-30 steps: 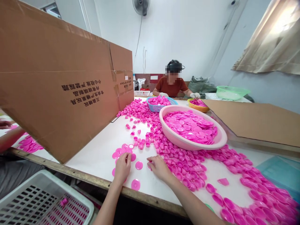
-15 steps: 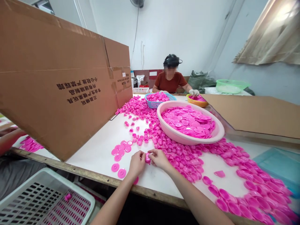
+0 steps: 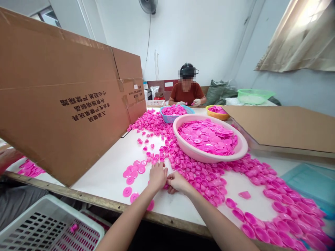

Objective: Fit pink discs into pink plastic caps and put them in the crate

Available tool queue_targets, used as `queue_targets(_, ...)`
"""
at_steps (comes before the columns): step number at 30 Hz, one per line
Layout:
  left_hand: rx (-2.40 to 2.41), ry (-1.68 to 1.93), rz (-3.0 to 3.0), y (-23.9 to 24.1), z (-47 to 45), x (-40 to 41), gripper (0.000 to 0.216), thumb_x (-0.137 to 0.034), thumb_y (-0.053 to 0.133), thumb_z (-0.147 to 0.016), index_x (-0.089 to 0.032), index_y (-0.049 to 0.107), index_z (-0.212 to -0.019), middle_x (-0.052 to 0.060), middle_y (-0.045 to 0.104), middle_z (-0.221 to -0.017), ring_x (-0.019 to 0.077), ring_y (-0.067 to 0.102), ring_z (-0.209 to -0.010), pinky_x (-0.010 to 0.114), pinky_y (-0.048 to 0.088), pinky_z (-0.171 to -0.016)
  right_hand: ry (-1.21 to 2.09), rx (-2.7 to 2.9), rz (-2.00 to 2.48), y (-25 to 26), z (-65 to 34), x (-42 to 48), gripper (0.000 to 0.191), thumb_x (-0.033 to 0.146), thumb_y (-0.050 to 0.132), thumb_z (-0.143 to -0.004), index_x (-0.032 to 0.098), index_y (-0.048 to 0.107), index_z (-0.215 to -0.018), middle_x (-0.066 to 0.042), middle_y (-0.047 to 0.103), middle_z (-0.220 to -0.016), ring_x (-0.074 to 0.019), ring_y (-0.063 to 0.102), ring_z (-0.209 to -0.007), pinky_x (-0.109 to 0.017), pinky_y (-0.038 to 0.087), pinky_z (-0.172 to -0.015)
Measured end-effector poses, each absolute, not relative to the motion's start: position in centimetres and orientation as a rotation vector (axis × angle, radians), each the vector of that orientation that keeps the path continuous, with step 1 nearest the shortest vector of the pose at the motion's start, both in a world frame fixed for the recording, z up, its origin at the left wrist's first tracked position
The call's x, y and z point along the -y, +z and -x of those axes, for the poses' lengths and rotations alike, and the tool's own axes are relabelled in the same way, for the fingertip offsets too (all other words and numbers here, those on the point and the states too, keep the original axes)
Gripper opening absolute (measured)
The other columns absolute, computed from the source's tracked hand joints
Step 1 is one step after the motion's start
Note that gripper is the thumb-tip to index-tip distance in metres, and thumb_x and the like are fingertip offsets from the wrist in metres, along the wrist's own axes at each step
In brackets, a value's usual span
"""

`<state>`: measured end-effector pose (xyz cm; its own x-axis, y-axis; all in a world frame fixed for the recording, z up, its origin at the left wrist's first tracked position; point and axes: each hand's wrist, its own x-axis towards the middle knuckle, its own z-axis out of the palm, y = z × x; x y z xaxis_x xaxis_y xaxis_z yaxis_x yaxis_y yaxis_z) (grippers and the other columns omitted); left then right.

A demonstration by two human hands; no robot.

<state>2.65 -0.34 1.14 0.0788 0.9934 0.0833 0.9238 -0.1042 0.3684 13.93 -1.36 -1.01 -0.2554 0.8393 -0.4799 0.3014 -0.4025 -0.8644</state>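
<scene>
My left hand (image 3: 157, 175) and my right hand (image 3: 177, 181) meet over the white table (image 3: 110, 170), fingers curled together round a small pink plastic piece that is mostly hidden between them. Flat pink discs (image 3: 134, 170) lie just left of my left hand. A dense spread of pink cup-shaped caps (image 3: 201, 176) lies to the right of my right hand. Behind them stands a big pale pink basin (image 3: 209, 155) filled with pink discs.
A large cardboard sheet (image 3: 65, 101) stands on the left; another (image 3: 285, 127) lies at the right. A white slotted crate (image 3: 49, 226) sits below the table edge. Across the table a person in a rust shirt (image 3: 187, 92) works near a blue basket (image 3: 172, 116) and a yellow bowl (image 3: 218, 113).
My left hand left the discs at the left and came to my right hand; both closed together on a pink piece and stay pressed together.
</scene>
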Motion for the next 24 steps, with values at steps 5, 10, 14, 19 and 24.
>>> queue_targets(5, -2.098, 0.409, -2.102, -0.1, -3.7, 0.5, 0.033, -0.032, 0.032, -0.082, -0.018, 0.045, -0.109, 0.013, 0.048, -0.105, 0.0266, 0.042, -0.098, 0.039, 0.032, -0.077, 1.78, 1.263, 1.539, -0.6, -14.2, 1.5, 0.007, 0.013, 0.047, -0.078, 0.013, 0.05, -0.072, 0.0, 0.056, -0.04, -0.0113, 0.056, -0.037, -0.018, 0.046, -0.035)
queue_targets(10, -2.048, 0.47, -2.131, -0.8, -3.2, 0.5, 0.031, -0.03, 0.03, -0.083, -0.023, 0.045, -0.108, 0.01, 0.045, -0.107, 0.0247, 0.04, -0.096, 0.038, 0.03, -0.078, 1.826, 1.231, 1.526, -0.8, -14.4, 1.4, 0.004, 0.016, 0.049, -0.08, 0.013, 0.047, -0.079, 0.001, 0.057, -0.042, -0.0104, 0.057, -0.039, -0.017, 0.047, -0.037)
queue_targets(14, -2.047, 0.472, -2.133, -1.0, -3.0, 0.4, 0.03, -0.029, 0.031, -0.082, -0.024, 0.046, -0.108, 0.009, 0.045, -0.106, 0.0241, 0.04, -0.095, 0.037, 0.03, -0.077, 1.807, 1.282, 1.507, -1.5, -14.3, 1.2, 0.006, 0.014, 0.045, -0.082, 0.013, 0.046, -0.075, 0.002, 0.056, -0.041, -0.0103, 0.056, -0.038, -0.016, 0.045, -0.035)
queue_targets(19, -2.083, 0.489, -2.187, -0.1, -3.4, 0.7, 0.031, -0.026, 0.032, -0.082, -0.023, 0.046, -0.11, 0.011, 0.047, -0.108, 0.0255, 0.039, -0.098, 0.038, 0.027, -0.08, 1.764, 1.328, 1.484, -2.3, -14.2, 1.3, 0.008, 0.013, 0.043, -0.082, 0.014, 0.046, -0.074, 0.004, 0.053, -0.038, -0.0102, 0.056, -0.037, -0.016, 0.044, -0.036)
queue_targets(24, -2.025, 0.434, -2.259, 1.7, -3.5, 2.0, 0.033, -0.03, 0.025, -0.085, -0.019, 0.055, -0.091, 0.01, 0.059, -0.083, 0.0239, 0.05, -0.085, 0.036, 0.03, -0.075, 1.653, 1.418, 1.441, -2.2, -13.2, 2.3, 0.008, 0.016, 0.043, -0.081, 0.012, 0.05, -0.082, 0.004, 0.053, -0.039, -0.011, 0.056, -0.038, -0.018, 0.044, -0.038)
